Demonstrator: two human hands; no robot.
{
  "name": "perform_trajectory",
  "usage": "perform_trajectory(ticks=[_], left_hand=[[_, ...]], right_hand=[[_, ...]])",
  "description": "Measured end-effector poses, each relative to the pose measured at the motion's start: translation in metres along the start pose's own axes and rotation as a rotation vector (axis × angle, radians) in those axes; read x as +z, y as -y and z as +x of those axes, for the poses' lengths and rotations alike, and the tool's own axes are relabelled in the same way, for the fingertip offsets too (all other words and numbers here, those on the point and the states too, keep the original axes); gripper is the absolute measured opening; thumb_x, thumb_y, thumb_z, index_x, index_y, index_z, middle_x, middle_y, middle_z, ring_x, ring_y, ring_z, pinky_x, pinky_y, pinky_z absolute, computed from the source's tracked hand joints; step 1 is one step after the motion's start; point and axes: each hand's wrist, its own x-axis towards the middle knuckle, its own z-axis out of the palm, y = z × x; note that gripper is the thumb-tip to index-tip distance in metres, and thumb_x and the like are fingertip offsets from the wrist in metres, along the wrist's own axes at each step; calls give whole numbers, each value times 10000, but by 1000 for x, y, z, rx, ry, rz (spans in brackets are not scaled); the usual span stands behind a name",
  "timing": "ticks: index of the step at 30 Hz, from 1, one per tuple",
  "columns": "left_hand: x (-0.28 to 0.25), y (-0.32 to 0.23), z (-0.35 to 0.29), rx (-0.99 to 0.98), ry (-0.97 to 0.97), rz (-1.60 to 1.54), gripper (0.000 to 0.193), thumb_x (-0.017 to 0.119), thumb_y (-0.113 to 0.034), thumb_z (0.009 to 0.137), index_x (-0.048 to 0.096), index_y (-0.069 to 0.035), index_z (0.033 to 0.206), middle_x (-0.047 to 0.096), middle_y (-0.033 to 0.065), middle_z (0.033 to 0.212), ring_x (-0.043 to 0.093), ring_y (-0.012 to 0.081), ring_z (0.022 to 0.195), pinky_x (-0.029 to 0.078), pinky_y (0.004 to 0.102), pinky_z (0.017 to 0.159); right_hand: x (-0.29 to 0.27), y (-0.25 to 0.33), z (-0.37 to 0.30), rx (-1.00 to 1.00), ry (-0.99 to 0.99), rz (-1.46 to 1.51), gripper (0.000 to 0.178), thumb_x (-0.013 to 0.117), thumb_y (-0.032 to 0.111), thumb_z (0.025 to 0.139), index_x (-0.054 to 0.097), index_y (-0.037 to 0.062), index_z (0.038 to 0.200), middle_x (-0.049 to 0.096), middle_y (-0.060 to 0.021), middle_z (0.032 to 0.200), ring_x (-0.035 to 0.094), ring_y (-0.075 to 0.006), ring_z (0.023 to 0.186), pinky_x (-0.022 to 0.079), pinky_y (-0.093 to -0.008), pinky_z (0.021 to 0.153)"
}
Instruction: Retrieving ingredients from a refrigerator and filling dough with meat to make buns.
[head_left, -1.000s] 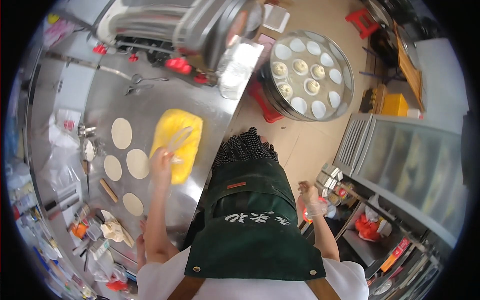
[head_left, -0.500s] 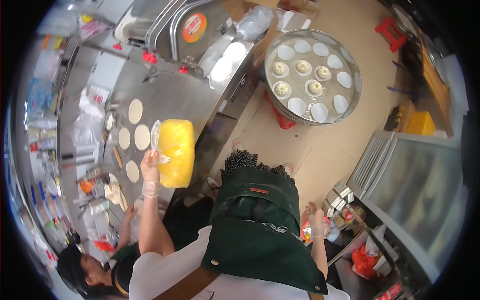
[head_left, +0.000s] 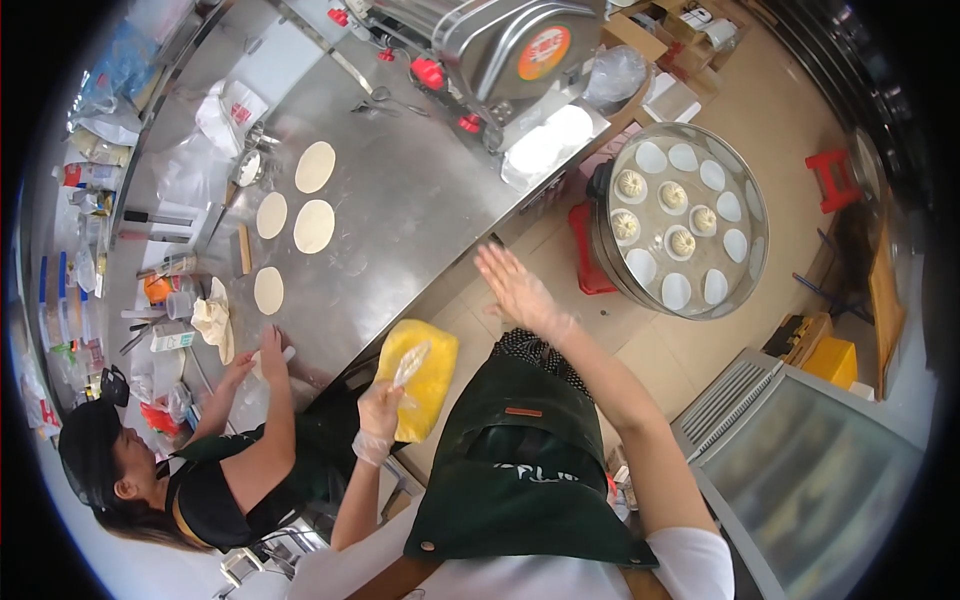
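Note:
My left hand, in a thin clear glove, grips a plastic bag of yellow dough by its twisted top, held off the counter's near edge. My right hand is raised in front of me with fingers spread and nothing in it, above the floor between the steel counter and the round steamer tray. The tray holds several shaped buns and several white paper liners. A dark green apron covers my front.
Several flat dough rounds lie on the counter. A co-worker in black at my left presses a hand on the counter. A dough machine stands at the back, a red stool and a glass cabinet to the right.
My left hand has carried the yellow dough bag off the counter toward my body. My right hand rose from my side to an open, spread position in front. The view swung left.

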Motion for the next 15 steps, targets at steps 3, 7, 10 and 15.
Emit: perform_trajectory(ticks=[3, 7, 10, 15], left_hand=[[-10, 5, -14, 56, -8, 86, 110, 635, -81, 807, 584, 10, 773, 557, 158, 676, 576, 278, 605, 454, 336, 577], [-22, 17, -16, 82, 39, 117, 104, 646, -91, 799, 597, -1, 778, 573, 156, 689, 594, 295, 621, 458, 340, 576], [-18, 25, -13, 83, 37, 46, 118, 658, -127, 794, 606, -23, 769, 593, 157, 692, 600, 335, 630, 473, 384, 570], [-2, 16, 18, 162, 160, 60, 93, 665, -75, 762, 592, -19, 778, 585, 161, 712, 594, 346, 659, 472, 396, 592]], right_hand=[[14, -35, 56, -77, 87, -217, 881, 556, 523, 813, 242, -42, 1412, 242, -192, 1482, 200, -316, 1388, 204, -402, 1130], [71, -44, 56, -196, 72, -45, 654, 495, 347, 889, 288, 6, 1407, 287, -165, 1469, 261, -293, 1367, 244, -382, 1115], [67, -5, -9, -394, 404, 316, 465, 403, 72, 893, 376, 34, 1356, 391, -143, 1405, 364, -278, 1302, 345, -376, 1055], [50, -10, -153, 321, 229, 57, 521, 525, 187, 823, 433, 19, 1307, 455, -154, 1325, 399, -297, 1259, 357, -476, 1014]])
